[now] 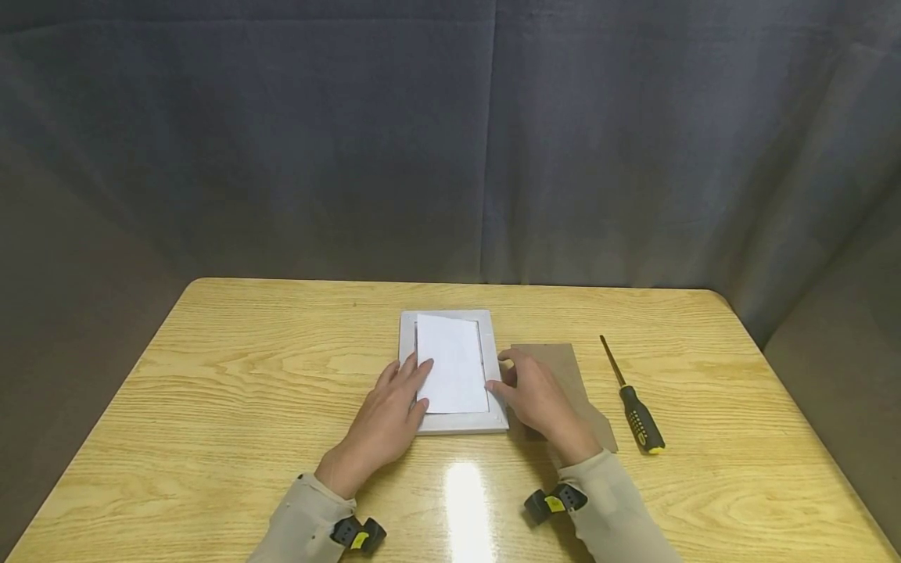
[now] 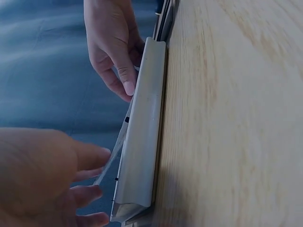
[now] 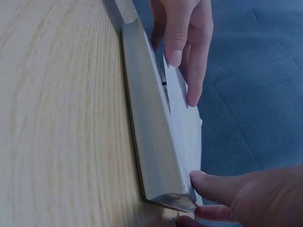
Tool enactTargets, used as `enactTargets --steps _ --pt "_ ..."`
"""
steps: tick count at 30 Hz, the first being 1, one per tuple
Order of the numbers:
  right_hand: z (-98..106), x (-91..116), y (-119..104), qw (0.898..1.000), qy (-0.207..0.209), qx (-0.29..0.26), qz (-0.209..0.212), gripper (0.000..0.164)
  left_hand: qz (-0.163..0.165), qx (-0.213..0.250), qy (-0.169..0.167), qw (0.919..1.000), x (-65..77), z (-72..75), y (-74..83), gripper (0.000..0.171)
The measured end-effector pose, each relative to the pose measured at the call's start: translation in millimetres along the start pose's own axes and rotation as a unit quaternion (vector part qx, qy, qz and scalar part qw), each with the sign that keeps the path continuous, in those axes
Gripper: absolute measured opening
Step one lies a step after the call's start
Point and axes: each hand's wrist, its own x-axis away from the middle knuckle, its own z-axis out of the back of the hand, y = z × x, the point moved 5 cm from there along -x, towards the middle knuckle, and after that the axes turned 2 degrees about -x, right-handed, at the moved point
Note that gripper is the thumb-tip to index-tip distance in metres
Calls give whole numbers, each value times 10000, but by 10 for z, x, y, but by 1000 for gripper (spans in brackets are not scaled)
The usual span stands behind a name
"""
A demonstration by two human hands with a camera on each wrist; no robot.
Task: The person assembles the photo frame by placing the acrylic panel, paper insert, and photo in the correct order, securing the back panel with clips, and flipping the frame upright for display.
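A white picture frame (image 1: pixel 462 424) lies flat on the table, with a white sheet of paper (image 1: pixel 454 367) tilted in its opening, the left edge raised. My left hand (image 1: pixel 389 410) reaches over the frame's left side. Its thumb and fingertips touch the sheet's left edge, the fingers nearly straight. At the right side, my right hand (image 1: pixel 538 395) holds the frame's right bar between thumb and curled fingers, the thumb tip right at the sheet's edge. In the right wrist view the sheet (image 3: pixel 187 130) slants up from the frame (image 3: pixel 151 113).
A brown backing board (image 1: pixel 563 363) lies partly under my right hand. Right of it is a screwdriver (image 1: pixel 639 418) with a black and yellow handle, its tip pointing away. The wood-grain table (image 1: pixel 246 375) meets a dark curtain (image 1: pixel 352 156) behind.
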Motion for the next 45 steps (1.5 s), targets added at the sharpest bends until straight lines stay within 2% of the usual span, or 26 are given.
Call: enactTargets --steps 6,10,15,26,45 --pt "-2 -1 -4 10000 5 8 -33 49 -26 -144 336 9993 -23 19 -5 52" --pt "-1 -2 -15 10000 3 8 -47 49 -39 -218 431 9988 -26 35 9 43" --pt "-1 -1 -16 10000 1 8 -58 49 -198 -331 296 9988 -14 25 36 29" --pt "4 8 -16 10000 20 5 -22 48 -410 -641 145 9970 3 6 59 25" --pt "10 10 -10 10000 31 -20 -34 49 -188 -767 -111 9968 20 16 90 32"
